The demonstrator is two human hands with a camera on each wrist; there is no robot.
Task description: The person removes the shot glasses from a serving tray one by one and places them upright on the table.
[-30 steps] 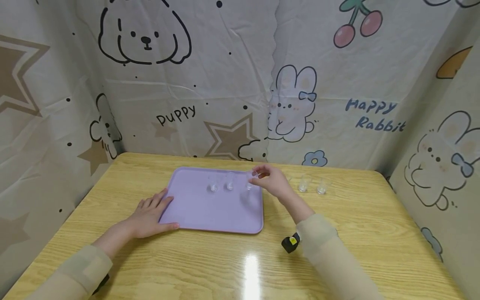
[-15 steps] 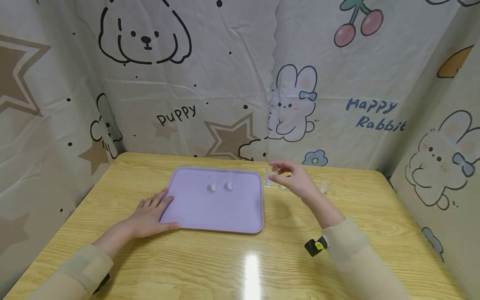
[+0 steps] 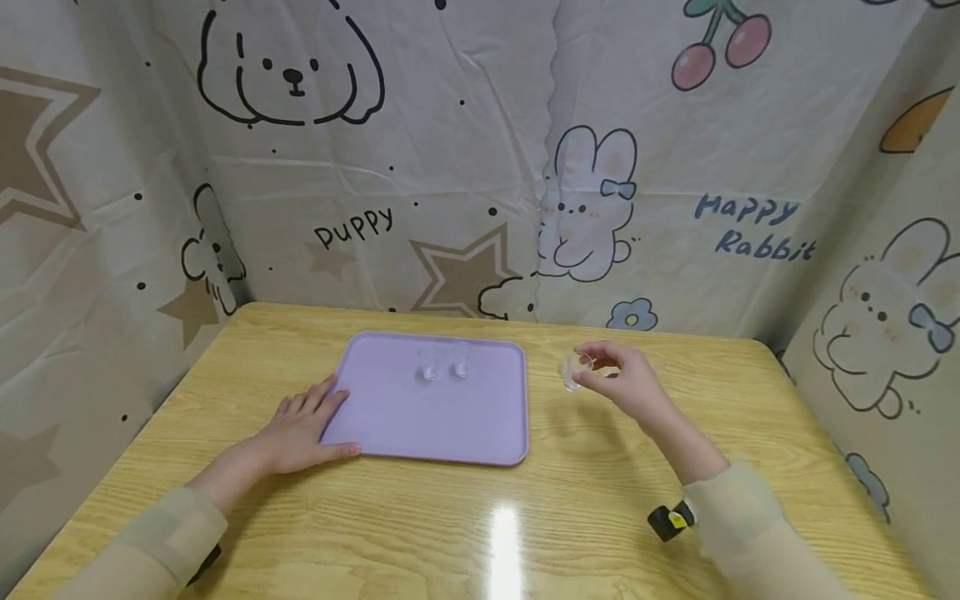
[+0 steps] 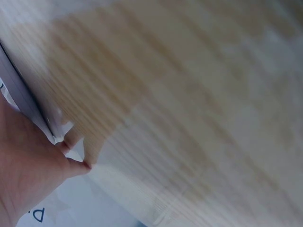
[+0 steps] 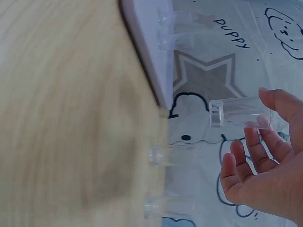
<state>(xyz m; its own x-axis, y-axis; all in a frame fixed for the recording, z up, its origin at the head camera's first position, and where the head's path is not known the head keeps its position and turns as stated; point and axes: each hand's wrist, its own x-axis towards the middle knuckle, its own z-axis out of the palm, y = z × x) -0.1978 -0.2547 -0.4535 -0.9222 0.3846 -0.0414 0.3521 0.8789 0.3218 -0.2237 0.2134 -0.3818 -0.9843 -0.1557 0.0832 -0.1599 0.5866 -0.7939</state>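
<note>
My right hand [image 3: 630, 385] pinches a small clear shot glass [image 3: 573, 375] by its rim, to the right of the lilac tray [image 3: 420, 429]. In the right wrist view the held shot glass [image 5: 236, 112] is above the table with its thick base downward, thumb on one side and fingertips on the other. Two similar glasses, one left [image 3: 428, 371] and one right [image 3: 461, 367], stand on the tray's back half. My left hand [image 3: 296, 433] lies with spread fingers against the tray's left front corner. The left wrist view shows that hand [image 4: 33, 163] beside the tray's side [image 4: 23, 92].
Two more clear glasses, a nearer [image 5: 170, 155] and a farther one [image 5: 170, 206], stand on the wooden table [image 3: 420, 533]; my right hand mostly hides them in the head view. A printed cloth [image 3: 450, 167] hangs behind the table and along both sides.
My right hand has carried the shot glass from the tray's right end out over its edge and farther right above the table. The left hand and the tray stay put.
</note>
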